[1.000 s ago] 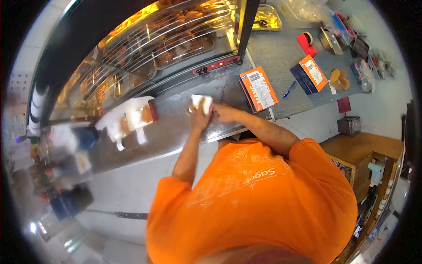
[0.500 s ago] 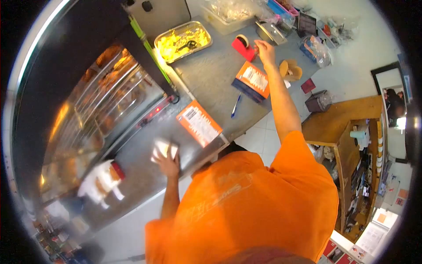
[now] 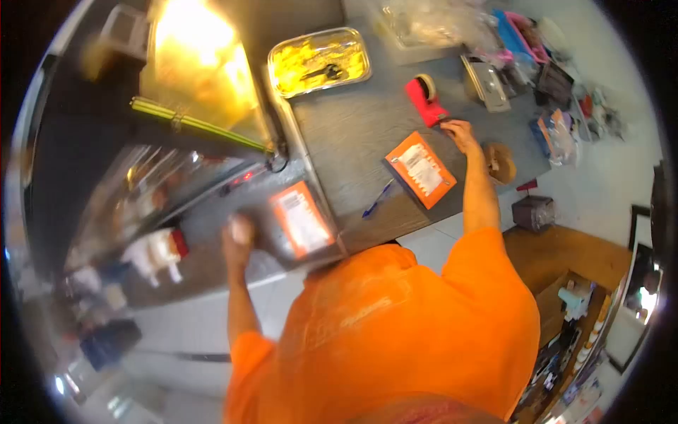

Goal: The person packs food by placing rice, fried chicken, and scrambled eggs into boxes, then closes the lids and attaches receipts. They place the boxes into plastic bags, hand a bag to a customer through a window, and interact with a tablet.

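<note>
Head view: left hand (image 3: 239, 240) was recorded, blurred, laid over a pale packet (image 3: 242, 226) on the steel counter (image 3: 208, 225); finger spread could not be told. Right hand (image 3: 460, 133) was noted, fingers curled against the red tape dispenser (image 3: 426, 99); grip unclear.

Right hand (image 3: 458, 131) at red tape dispenser (image 3: 426, 99)

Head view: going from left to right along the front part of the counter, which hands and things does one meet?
left hand → first orange box → blue pen → second orange box → right hand
</note>
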`<state>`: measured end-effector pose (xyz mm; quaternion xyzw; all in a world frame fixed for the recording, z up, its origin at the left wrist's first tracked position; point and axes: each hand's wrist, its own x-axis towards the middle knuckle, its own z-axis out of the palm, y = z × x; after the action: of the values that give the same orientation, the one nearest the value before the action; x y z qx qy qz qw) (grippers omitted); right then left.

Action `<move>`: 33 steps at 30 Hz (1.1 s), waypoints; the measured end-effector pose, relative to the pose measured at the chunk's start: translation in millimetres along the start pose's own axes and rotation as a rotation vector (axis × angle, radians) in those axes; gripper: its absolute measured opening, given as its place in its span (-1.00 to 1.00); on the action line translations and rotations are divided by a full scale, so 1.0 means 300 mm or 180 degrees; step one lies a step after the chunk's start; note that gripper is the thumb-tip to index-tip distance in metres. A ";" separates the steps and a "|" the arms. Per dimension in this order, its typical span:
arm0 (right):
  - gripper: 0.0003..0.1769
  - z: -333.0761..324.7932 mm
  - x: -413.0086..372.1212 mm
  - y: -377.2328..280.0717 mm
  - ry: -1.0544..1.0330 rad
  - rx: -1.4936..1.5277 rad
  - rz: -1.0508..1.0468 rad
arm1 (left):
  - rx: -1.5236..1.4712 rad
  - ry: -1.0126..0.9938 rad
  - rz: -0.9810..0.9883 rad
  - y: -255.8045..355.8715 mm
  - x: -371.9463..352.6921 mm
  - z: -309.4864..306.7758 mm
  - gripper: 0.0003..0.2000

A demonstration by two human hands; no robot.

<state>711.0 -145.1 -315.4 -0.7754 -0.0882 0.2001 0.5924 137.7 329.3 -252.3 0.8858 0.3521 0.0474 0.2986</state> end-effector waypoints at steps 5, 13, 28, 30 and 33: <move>-0.79 0.075 -0.069 -0.106 0.1507 -0.1964 -0.0144 | -0.1179 0.0444 -0.0293 0.361 -0.008 -0.116 -0.30; -0.81 0.960 -0.876 -0.849 -0.1574 0.0031 -0.0392 | -0.0754 0.0571 0.1154 0.681 0.085 -0.134 -0.24; -0.56 1.002 -0.995 -0.683 -0.0918 -0.1730 -0.0522 | -0.0764 -0.1096 0.2047 0.548 0.054 -0.004 -0.23; -0.53 0.942 -0.949 -0.477 -0.1081 -0.2441 -0.0458 | 0.0507 -0.0631 0.2589 0.515 -0.002 0.056 -0.19; -0.44 0.955 -0.837 -0.349 -0.0438 -0.0404 0.0001 | 0.0538 -0.0392 0.1750 0.581 -0.094 -0.015 -0.22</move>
<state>375.5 43.7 -226.2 -0.7958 -0.1411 0.2470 0.5346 219.1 213.2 -147.1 0.9709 0.0828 0.0432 0.2205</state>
